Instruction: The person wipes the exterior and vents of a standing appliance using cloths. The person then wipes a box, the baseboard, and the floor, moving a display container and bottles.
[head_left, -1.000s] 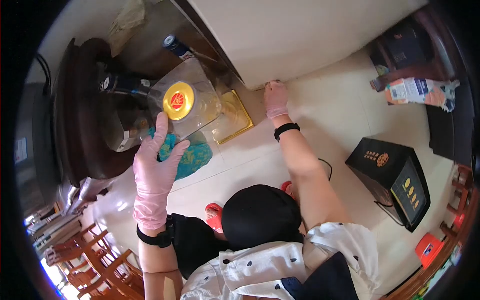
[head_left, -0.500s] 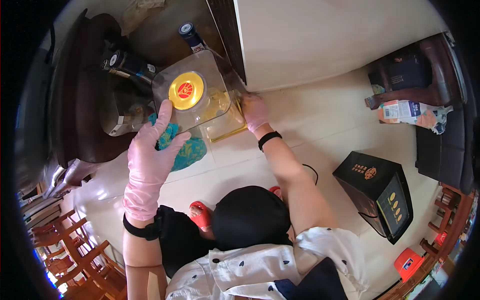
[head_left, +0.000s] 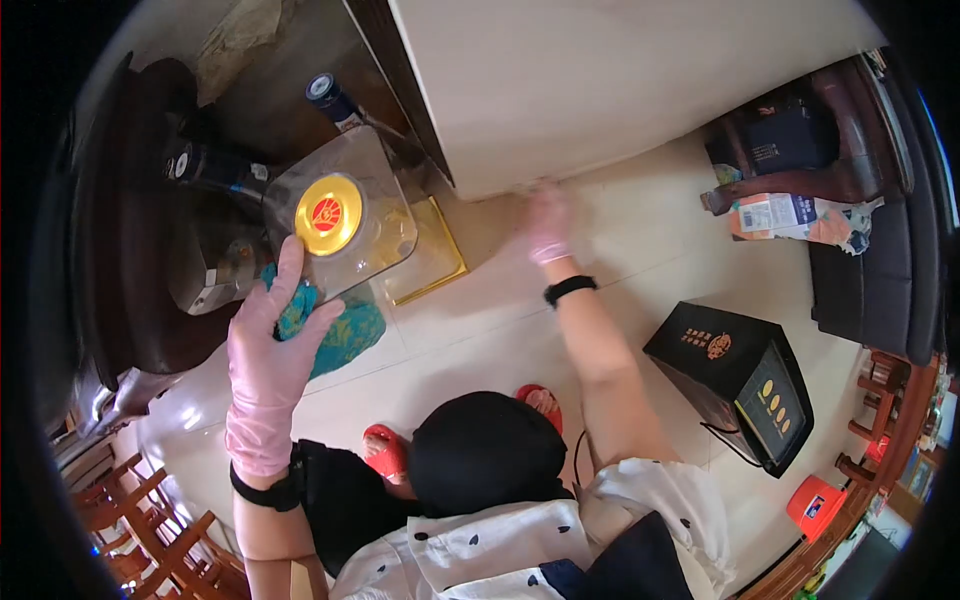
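My left hand, in a pink glove, grips the lower left corner of a clear square container with a round gold lid. Its index finger reaches to the lid's edge, and the thumb is apart from it. A teal patterned cloth shows between and below these fingers; the other fingertips are hidden. Beside the container, a clear, gold-edged box is on the floor. My right hand, also gloved, is blurred over the floor near the white panel's lower corner, apart from the box. Its fingers are smeared.
Dark cylinders and dark carved wooden furniture are at the left. A large white panel rises ahead. On the right are a black box, a red stool and a colourful packet.
My right hand has moved away from the gold-edged box to the right, after reaching its side half a second ago. My left hand keeps its place at the container. The camera view has shifted.
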